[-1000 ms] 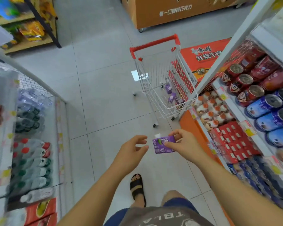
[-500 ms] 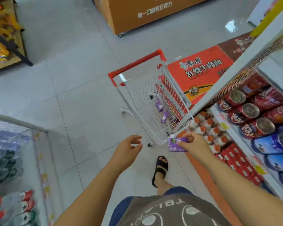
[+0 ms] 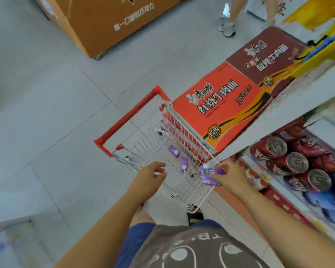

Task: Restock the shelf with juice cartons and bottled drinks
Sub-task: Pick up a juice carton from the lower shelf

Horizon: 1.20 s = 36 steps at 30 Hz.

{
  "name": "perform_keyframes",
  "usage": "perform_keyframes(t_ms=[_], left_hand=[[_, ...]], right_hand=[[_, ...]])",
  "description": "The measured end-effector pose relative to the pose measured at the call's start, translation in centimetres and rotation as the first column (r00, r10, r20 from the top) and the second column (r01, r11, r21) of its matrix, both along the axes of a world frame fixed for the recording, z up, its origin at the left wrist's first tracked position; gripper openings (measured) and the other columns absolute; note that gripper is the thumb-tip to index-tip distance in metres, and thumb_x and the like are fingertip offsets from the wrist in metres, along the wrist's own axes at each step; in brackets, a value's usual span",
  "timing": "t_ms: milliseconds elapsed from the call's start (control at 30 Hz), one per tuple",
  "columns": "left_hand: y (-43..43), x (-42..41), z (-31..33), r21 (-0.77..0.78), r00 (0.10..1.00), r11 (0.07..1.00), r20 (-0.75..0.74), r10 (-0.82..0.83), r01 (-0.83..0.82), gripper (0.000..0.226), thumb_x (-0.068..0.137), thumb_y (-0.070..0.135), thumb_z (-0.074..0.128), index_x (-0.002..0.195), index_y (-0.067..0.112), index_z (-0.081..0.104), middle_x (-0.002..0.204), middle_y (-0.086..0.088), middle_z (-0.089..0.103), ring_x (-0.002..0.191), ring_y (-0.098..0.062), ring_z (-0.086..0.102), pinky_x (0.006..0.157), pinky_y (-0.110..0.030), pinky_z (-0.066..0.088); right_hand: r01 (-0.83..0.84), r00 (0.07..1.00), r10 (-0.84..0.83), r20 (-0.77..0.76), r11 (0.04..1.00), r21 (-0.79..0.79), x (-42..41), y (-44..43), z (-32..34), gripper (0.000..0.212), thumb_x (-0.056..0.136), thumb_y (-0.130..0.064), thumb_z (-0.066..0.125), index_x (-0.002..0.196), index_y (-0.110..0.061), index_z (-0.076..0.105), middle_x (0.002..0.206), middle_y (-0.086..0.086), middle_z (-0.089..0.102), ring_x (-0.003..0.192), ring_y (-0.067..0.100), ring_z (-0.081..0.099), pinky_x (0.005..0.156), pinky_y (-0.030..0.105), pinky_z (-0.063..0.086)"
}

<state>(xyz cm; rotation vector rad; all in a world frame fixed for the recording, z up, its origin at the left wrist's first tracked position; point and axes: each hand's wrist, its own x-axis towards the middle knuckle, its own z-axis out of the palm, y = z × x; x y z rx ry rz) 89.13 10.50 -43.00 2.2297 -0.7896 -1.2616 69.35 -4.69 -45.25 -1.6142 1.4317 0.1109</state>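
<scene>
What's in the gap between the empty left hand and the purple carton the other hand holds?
In the head view, only the cart's white wire basket, with a loose purple carton lying inside, shows between the left hand and the held carton.

Juice carton purple, white at the top, small green patch; two more cartons same purple with white print. Cart white wire, handle bright red; noodle box orange-red with white characters and black-yellow swooshes, box behind dark maroon. Cans red with silver tops, floor pale grey tile, shorts blue.
</scene>
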Motion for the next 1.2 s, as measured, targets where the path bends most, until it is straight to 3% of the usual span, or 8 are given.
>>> perform_keyframes(t_ms=[100, 267, 400, 500, 700, 900, 1033, 1200], left_hand=[[-2.3, 4.3, -1.3, 0.024, 0.982, 0.982, 0.016, -0.188, 0.188, 0.032, 0.097, 0.026, 0.050, 0.130, 0.026, 0.052, 0.119, 0.009, 0.057, 0.093, -0.004, 0.057, 0.063, -0.004, 0.038], [-5.5, 11.8, -3.2, 0.068, 0.923, 0.921, 0.005, -0.386, 0.384, 0.031, 0.097, 0.020, 0.052, 0.127, 0.022, 0.056, 0.119, 0.003, 0.060, 0.097, -0.011, 0.060, 0.073, -0.015, 0.041], [-8.5, 15.0, -6.4, 0.000, 0.895, 0.897, 0.067, -0.442, 0.443, 0.028, 0.095, 0.013, 0.053, 0.122, 0.018, 0.059, 0.116, -0.002, 0.064, 0.092, -0.012, 0.058, 0.087, -0.024, 0.044], [-10.0, 14.9, -9.7, -0.040, 0.865, 0.871, 0.142, -0.481, 0.490, 0.032, 0.095, 0.011, 0.052, 0.126, 0.017, 0.058, 0.125, -0.003, 0.061, 0.108, -0.016, 0.057, 0.093, -0.019, 0.037], [-11.2, 13.9, -17.6, -0.101, 0.693, 0.741, 0.456, -0.559, 0.664, 0.035, 0.082, 0.003, 0.065, 0.116, 0.012, 0.065, 0.116, -0.010, 0.065, 0.108, -0.034, 0.060, 0.099, -0.052, 0.043], [-10.8, 13.4, -24.3, -0.005, 0.565, 0.714, 0.615, -0.550, 0.700, 0.038, 0.083, 0.014, 0.066, 0.121, 0.018, 0.063, 0.128, -0.008, 0.059, 0.124, -0.030, 0.051, 0.116, -0.050, 0.020], [-10.0, 12.9, -26.3, -0.013, 0.502, 0.680, 0.685, -0.528, 0.733, 0.036, 0.082, 0.017, 0.068, 0.117, 0.021, 0.065, 0.126, -0.004, 0.061, 0.123, -0.029, 0.053, 0.114, -0.051, 0.003], [-9.6, 13.1, -26.3, 0.035, 0.445, 0.649, 0.700, -0.559, 0.760, 0.034, 0.084, 0.018, 0.067, 0.117, 0.020, 0.066, 0.123, -0.004, 0.063, 0.120, -0.028, 0.054, 0.114, -0.050, -0.002]], right_hand=[[0.125, 0.990, -0.124, -0.061, 0.992, 0.024, 1.7, 0.5, -1.6, 0.026, 0.076, -0.011, 0.076, 0.079, -0.025, 0.054, 0.091, 0.004, 0.063, 0.079, 0.018, 0.059, 0.065, 0.030, 0.049], [0.237, 0.954, -0.232, -0.190, 0.972, 0.004, 5.2, 1.3, -4.2, 0.024, 0.079, -0.014, 0.072, 0.088, -0.018, 0.051, 0.075, -0.006, 0.051, 0.064, 0.006, 0.046, 0.051, 0.021, 0.030], [0.305, 0.907, -0.299, -0.297, 0.952, -0.025, 7.1, 2.4, -7.6, 0.022, 0.080, -0.020, 0.071, 0.088, -0.013, 0.052, 0.069, 0.001, 0.053, 0.062, 0.016, 0.049, 0.052, 0.028, 0.035], [0.344, 0.876, -0.336, -0.347, 0.938, -0.039, 7.7, 3.1, -11.2, 0.018, 0.078, -0.019, 0.069, 0.082, -0.013, 0.052, 0.066, -0.001, 0.052, 0.065, 0.022, 0.052, 0.058, 0.031, 0.040], [0.477, 0.802, -0.507, -0.316, 0.862, -0.171, 7.9, 3.6, -19.7, 0.018, 0.081, -0.013, 0.068, 0.087, -0.010, 0.051, 0.077, 0.003, 0.054, 0.081, 0.029, 0.056, 0.064, 0.029, 0.036], [0.602, 0.713, -0.653, -0.254, 0.757, -0.255, 7.9, 3.5, -29.0, 0.021, 0.082, -0.011, 0.069, 0.088, -0.010, 0.049, 0.080, 0.004, 0.051, 0.075, 0.022, 0.045, 0.064, 0.027, 0.031], [0.639, 0.677, -0.705, -0.212, 0.705, -0.308, 7.9, 3.8, -33.6, 0.021, 0.082, -0.009, 0.066, 0.098, -0.001, 0.055, 0.090, 0.011, 0.056, 0.080, 0.025, 0.048, 0.062, 0.026, 0.026], [0.571, 0.749, -0.585, -0.312, 0.808, -0.145, 7.6, 4.5, -34.9, 0.021, 0.089, -0.013, 0.062, 0.105, 0.000, 0.059, 0.112, 0.019, 0.061, 0.104, 0.034, 0.055, 0.070, 0.025, 0.032]])
